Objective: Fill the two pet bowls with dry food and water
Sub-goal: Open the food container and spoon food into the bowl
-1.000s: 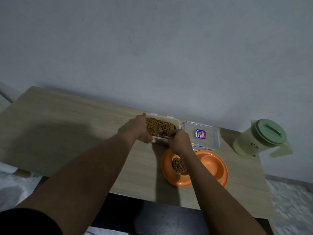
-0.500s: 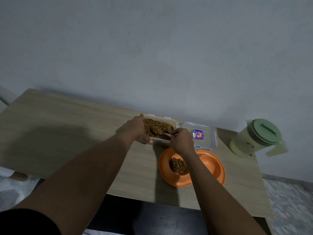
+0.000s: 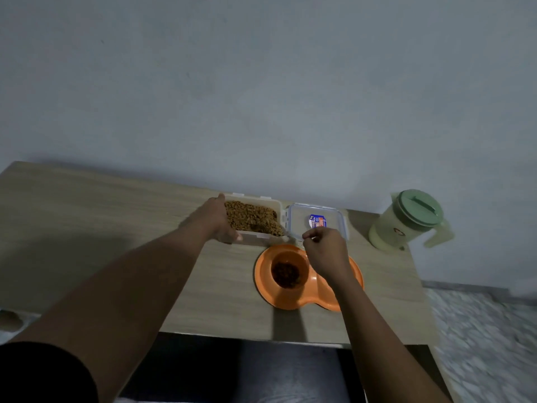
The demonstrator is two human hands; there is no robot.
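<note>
An orange double pet bowl (image 3: 263,282) lies near the table's front edge. Its left well holds some brown dry food (image 3: 285,274); my right forearm hides most of the right well. Behind it stands a clear food container (image 3: 255,237) full of dry food. My left hand (image 3: 218,221) grips the container's left end. My right hand (image 3: 327,251) is over the bowl's far rim, pinched on a clear spoon (image 3: 290,234) whose tip is at the container's near right corner. A green water jug (image 3: 406,221) with a lid stands at the right.
The container's clear lid (image 3: 334,213) with a blue label lies flat right of the container, against the wall. The wooden table (image 3: 101,228) has bare surface to the left. The jug is close to the table's right edge.
My right hand has drawn back to the right from the container, toward the bowl, uncovering the food in the left well. My left hand stays on the container.
</note>
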